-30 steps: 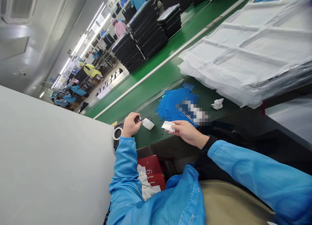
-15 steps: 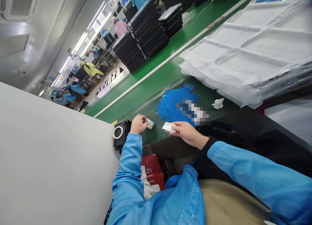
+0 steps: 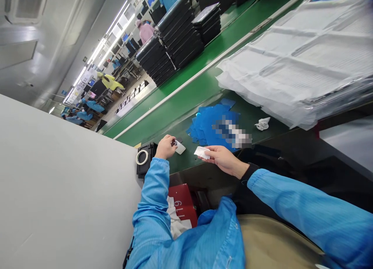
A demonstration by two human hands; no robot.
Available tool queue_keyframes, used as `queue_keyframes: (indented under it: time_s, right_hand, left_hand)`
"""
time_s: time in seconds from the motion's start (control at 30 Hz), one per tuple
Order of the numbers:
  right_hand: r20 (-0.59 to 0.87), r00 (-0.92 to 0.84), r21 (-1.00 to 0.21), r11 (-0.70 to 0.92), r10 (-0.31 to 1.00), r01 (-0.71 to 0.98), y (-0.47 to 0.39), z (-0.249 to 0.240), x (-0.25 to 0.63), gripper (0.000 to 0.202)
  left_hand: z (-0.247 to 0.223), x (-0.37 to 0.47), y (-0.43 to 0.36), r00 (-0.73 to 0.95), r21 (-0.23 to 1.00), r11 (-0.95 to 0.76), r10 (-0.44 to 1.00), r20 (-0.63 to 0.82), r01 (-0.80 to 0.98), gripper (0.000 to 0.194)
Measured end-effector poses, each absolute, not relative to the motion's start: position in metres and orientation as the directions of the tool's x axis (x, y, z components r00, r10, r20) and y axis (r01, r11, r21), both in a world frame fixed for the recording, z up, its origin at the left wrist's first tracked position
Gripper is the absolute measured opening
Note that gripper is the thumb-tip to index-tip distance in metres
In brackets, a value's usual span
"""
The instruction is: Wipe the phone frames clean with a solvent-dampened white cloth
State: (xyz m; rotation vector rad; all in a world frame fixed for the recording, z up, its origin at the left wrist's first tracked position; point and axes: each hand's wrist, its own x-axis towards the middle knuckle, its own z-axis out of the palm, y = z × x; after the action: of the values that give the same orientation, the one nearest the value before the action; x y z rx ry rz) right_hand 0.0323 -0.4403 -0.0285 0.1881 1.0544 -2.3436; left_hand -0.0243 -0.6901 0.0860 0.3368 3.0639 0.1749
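Observation:
My left hand (image 3: 164, 148) is closed around a small white bottle-like thing (image 3: 180, 147) with a dark round end, tilted over the green bench. My fingers partly hide it, and its exact kind is unclear. A short way to the right, my right hand (image 3: 223, 158) pinches a folded white wipe (image 3: 201, 152) between thumb and fingers. The wipe and the white thing are apart. Just beyond both hands lies a fanned pile of blue film sheets (image 3: 204, 123), partly blurred out. Left of my left hand stands a black device with a pale ring (image 3: 142, 157).
A crumpled white wipe (image 3: 262, 124) lies right of the blue sheets. White trays under plastic (image 3: 291, 63) fill the right side. Stacks of black panels (image 3: 177, 40) stand across the green conveyor (image 3: 163, 110). A white partition (image 3: 67, 183) blocks the left. Below is a red box (image 3: 183, 203).
More of the white thing in my left hand shows now, as it has turned slightly. My right hand keeps still with the wipe. The view has shifted a little.

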Motion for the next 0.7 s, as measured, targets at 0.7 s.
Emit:
queue_keyframes:
  time_s: [0.7]
  right_hand:
    - [-0.257, -0.809, -0.617, -0.554, -0.529, 0.558, -0.462, 0.007, 0.028, 0.015]
  left_hand:
    - [0.165, 0.033, -0.629, -0.864, 0.379, 0.777, 0.463, 0.197, 0.503, 0.038]
